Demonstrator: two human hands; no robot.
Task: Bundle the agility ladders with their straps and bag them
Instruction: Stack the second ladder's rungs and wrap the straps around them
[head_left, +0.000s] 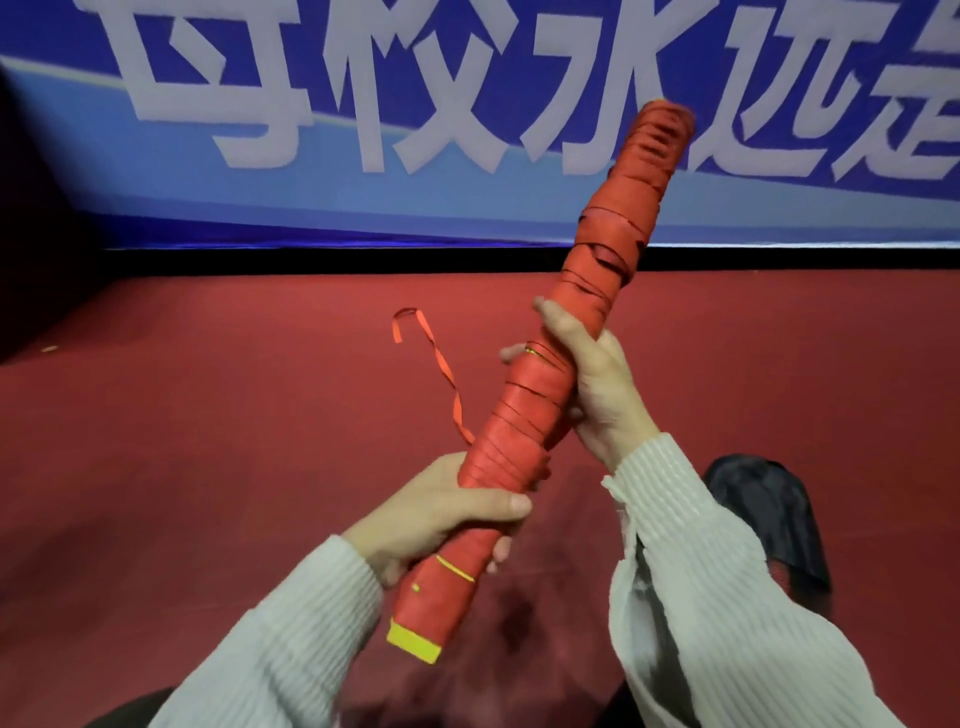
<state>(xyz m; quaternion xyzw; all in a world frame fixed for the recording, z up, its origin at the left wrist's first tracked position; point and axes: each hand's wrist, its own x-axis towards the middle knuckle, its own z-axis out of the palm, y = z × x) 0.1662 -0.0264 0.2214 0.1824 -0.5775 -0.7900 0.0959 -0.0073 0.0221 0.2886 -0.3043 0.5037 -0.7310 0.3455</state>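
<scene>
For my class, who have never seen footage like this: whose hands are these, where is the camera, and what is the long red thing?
One camera, worn on a person's head, looks down at their own hands. The left hand grips the lower part of a red bundle, an agility ladder wound in its strap; the right hand grips its middle. The bundle tilts up to the right. A loose strap end trails to its left. Below is a red floor, where a dark bag lies. Behind hangs a blue banner.
</scene>
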